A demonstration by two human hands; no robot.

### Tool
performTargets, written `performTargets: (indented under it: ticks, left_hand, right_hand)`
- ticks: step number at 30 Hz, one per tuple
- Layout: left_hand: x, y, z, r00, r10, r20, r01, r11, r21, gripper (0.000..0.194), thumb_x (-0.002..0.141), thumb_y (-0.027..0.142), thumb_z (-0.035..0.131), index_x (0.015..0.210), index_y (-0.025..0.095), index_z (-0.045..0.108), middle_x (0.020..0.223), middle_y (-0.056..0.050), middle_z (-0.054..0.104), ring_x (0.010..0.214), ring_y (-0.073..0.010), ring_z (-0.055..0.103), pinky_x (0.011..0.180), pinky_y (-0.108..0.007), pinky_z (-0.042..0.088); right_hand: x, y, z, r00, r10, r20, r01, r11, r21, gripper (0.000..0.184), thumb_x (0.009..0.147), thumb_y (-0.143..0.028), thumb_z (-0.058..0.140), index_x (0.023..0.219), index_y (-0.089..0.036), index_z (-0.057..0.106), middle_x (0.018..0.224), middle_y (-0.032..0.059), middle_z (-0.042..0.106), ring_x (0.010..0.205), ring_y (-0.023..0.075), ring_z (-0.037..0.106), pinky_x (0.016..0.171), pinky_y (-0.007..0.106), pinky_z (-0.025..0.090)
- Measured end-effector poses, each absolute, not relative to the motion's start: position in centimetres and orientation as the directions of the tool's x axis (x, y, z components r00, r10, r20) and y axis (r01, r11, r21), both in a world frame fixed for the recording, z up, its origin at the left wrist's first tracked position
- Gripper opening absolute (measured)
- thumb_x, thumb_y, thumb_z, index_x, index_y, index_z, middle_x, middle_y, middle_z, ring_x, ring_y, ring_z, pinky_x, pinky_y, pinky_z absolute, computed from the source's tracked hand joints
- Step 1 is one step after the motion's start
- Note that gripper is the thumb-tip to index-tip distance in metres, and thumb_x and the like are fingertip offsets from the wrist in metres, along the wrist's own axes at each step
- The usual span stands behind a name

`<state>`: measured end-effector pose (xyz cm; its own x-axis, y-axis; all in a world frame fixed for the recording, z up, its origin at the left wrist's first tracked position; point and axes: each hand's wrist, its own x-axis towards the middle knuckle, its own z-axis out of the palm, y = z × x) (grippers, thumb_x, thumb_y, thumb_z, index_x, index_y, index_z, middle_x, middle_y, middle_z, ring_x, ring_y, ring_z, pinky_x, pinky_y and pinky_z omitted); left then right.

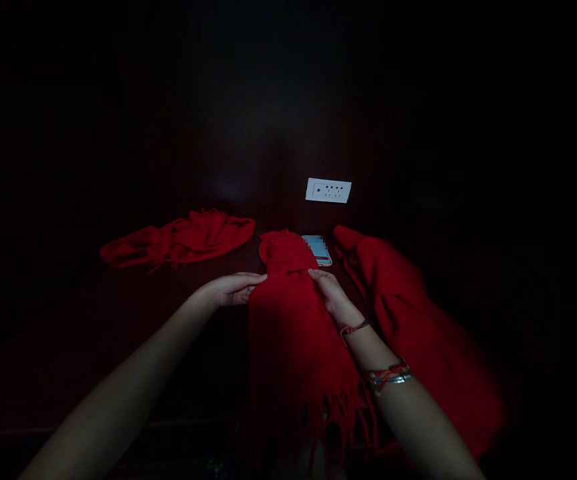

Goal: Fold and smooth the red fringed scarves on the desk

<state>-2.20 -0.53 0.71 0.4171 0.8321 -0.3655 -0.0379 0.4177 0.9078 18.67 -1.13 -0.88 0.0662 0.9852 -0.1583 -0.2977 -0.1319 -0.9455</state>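
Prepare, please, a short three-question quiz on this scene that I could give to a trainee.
1. True or false: the left hand and the right hand both hold the middle red cloth.
2. Choose one: where does the phone lie?
A) in the left hand
B) beyond the right hand, beside the middle red cloth
C) under the left hand
3. Fill in the blank: the bracelets are worn on the person's ____ arm.

Key:
1. True; each hand has hold of one side of it.
2. B.
3. Right.
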Motion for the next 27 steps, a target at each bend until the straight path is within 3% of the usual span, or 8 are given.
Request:
performTargets:
  ticks: [3,8,11,14,17,20,24,27]
  left_hand:
    - [-2.4,-0.2,0.8,0.41,0.827,-0.384,-0.132,0.471,0.872,0.023,0.068,0.011,0.059,0.089,0.013,0.053,0.076,-0.002,0.062,0.059,-0.009,0.058,0.057,-0.02,0.047]
    - [-3.0,0.3,0.7,0.326,0.888,-0.325,-0.268,0.416,0.869,0.033,0.067,0.002,0.055,0.097,0.014,0.049,0.081,-0.004,0.061,0.064,-0.0101,0.059,0.062,-0.022,0.048]
    - [-3.1,0.3,0.6,0.32,0.883,-0.344,-0.202,0.418,0.886,0.043,0.06,0.0,0.059,0.099,0.015,0.047,0.08,-0.003,0.061,0.063,-0.0094,0.058,0.062,-0.021,0.047]
    - [-3.0,0.1,0.5,0.305,0.873,-0.381,-0.091,0.425,0.9,0.039,0.058,0.008,0.065,0.093,0.016,0.05,0.078,-0.001,0.06,0.061,-0.0078,0.057,0.058,-0.017,0.045]
    - [-2.7,0.0,0.5,0.316,0.869,-0.382,0.058,0.384,0.922,0.031,0.064,0.032,0.061,0.089,0.017,0.053,0.076,0.0,0.06,0.059,-0.0079,0.056,0.053,-0.017,0.044]
    - [-2.4,0.3,0.1,0.165,0.938,-0.305,0.291,0.25,0.923,0.036,0.065,0.039,0.058,0.094,0.019,0.052,0.07,0.001,0.059,0.056,-0.0092,0.055,0.049,-0.018,0.041]
    - [-2.0,1.0,-0.6,-0.013,0.998,-0.064,0.56,0.06,0.826,0.037,0.07,0.033,0.05,0.102,0.016,0.048,0.07,-0.001,0.058,0.061,-0.0123,0.055,0.054,-0.021,0.041]
    - [-1.2,0.4,-0.5,0.007,0.97,0.243,0.735,-0.169,0.657,0.035,0.073,0.025,0.043,0.106,0.016,0.046,0.078,-0.003,0.058,0.073,-0.0153,0.054,0.066,-0.024,0.041]
  right_hand:
    - [18.8,-1.2,-0.7,0.036,0.968,-0.249,-0.391,-0.215,-0.895,0.006,0.065,-0.017,0.05,0.068,-0.015,0.055,0.055,-0.0016,0.059,0.056,0.0117,0.054,0.065,0.025,0.042]
    - [19.8,-0.9,-0.5,0.043,0.922,-0.384,-0.455,-0.324,-0.829,0.012,0.071,-0.016,0.043,0.077,-0.015,0.054,0.061,0.0004,0.061,0.06,0.0126,0.056,0.064,0.026,0.043]
    - [20.2,-0.8,-0.7,0.105,0.935,-0.339,-0.262,-0.302,-0.916,0.011,0.07,-0.018,0.043,0.074,-0.015,0.053,0.061,0.0013,0.06,0.058,0.0125,0.055,0.06,0.025,0.043]
    - [20.4,-0.9,-0.8,0.208,0.968,-0.144,0.201,-0.186,-0.962,0.011,0.069,-0.024,0.046,0.067,-0.015,0.052,0.064,0.0018,0.058,0.059,0.0124,0.053,0.057,0.023,0.041]
    - [20.5,-1.5,-0.3,0.187,0.982,0.031,0.614,-0.092,-0.784,0.018,0.068,-0.034,0.049,0.069,-0.016,0.052,0.069,0.0027,0.058,0.063,0.0134,0.053,0.059,0.023,0.039]
    - [21.0,-2.8,1.3,0.17,0.975,0.144,0.841,-0.067,-0.537,0.026,0.07,-0.038,0.048,0.084,-0.016,0.05,0.081,0.0067,0.058,0.074,0.0166,0.053,0.064,0.026,0.039]
    - [22.9,-4.2,3.7,0.291,0.87,0.399,0.955,-0.241,-0.172,0.044,0.072,-0.039,0.047,0.108,-0.016,0.04,0.111,0.0154,0.045,0.103,0.028,0.039,0.079,0.04,0.033]
    - [25.6,-3.7,4.4,0.383,0.854,0.353,0.915,-0.404,-0.014,0.065,0.066,-0.042,0.054,0.121,-0.018,0.028,0.123,0.019,0.031,0.112,0.0364,0.027,0.08,0.051,0.028]
